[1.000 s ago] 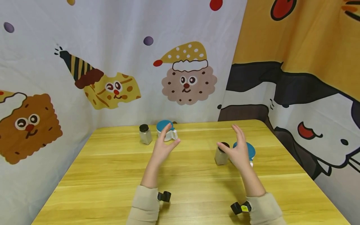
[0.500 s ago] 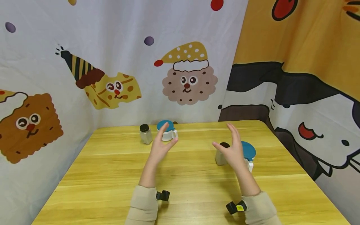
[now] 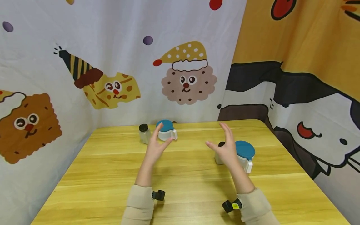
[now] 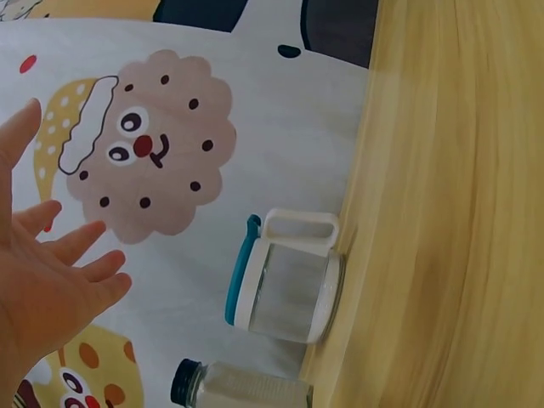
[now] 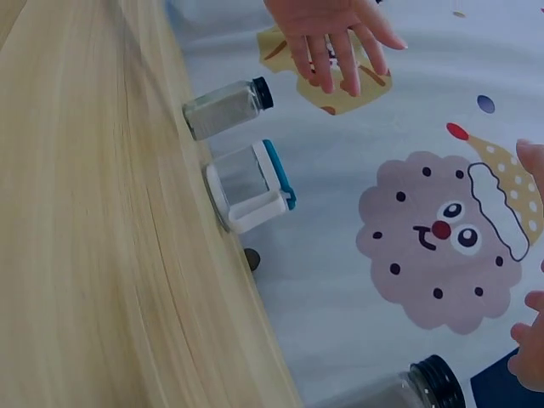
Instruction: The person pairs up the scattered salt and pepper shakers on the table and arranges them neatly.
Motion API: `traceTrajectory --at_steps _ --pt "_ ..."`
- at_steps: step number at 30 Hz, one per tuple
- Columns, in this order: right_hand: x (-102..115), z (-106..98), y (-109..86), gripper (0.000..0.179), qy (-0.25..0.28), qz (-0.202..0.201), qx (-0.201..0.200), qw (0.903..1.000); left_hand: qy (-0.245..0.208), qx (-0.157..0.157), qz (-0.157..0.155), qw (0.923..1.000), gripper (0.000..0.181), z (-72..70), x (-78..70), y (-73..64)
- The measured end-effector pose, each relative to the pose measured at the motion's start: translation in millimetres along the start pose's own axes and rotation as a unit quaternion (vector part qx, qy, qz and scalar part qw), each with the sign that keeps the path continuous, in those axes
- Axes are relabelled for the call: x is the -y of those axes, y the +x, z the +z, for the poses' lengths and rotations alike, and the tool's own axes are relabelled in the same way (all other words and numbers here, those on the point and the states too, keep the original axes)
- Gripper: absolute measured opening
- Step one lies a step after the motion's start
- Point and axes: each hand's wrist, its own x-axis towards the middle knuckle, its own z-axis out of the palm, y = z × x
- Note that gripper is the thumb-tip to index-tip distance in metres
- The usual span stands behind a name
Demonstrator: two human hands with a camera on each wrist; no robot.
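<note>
My left hand (image 3: 155, 147) hovers over the table with thumb and fingers spread, holding nothing. Just beyond it, near the back edge, are a clear jar with a black lid (image 3: 144, 135) and a clear and white jar with a blue lid and a handle (image 3: 166, 133). On the right, my right hand (image 3: 228, 152) is raised the same way, also holding nothing. It partly covers a second black-lidded jar (image 3: 218, 159). Beside that stands another blue-lidded jar (image 3: 245, 150), its white handle facing me. In the left wrist view the far blue-lidded jar (image 4: 289, 289) stands apart from my fingers.
The wooden table (image 3: 180, 181) has its back edge against a printed curtain (image 3: 118, 40). More curtain closes in the right side. A small camera is strapped at each wrist, such as the black one (image 3: 158, 195) on the left.
Both hands have drifted a little to the left, thumbs and fingers still spread. More of the right blue-lidded jar shows now, and less of the black-lidded jar near it. The jars stay put.
</note>
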Motion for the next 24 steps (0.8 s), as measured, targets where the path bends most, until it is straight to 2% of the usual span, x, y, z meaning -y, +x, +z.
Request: traceTrajectory --at_steps 7,12,18,24 --pt "5.4 10.7 5.1 0.089 0.018 -0.024 0.009 0.9995 0.013 -0.002 -0.012 0.9998 0.076 -9.7 3.3 0.7" --pt "9.4 15.6 7.2 0.089 0.017 -0.024 0.012 0.9995 0.021 -0.008 -0.010 0.9997 0.078 -16.6 4.6 2.3" --pt "12.3 21.7 10.4 0.090 0.030 -0.019 0.028 0.9990 0.022 -0.008 -0.021 0.9995 0.077 -25.1 4.5 2.9" --pt "13.1 28.0 12.2 0.090 0.027 -0.010 0.039 0.9988 0.038 -0.019 -0.008 0.9991 0.076 -33.5 8.8 5.6"
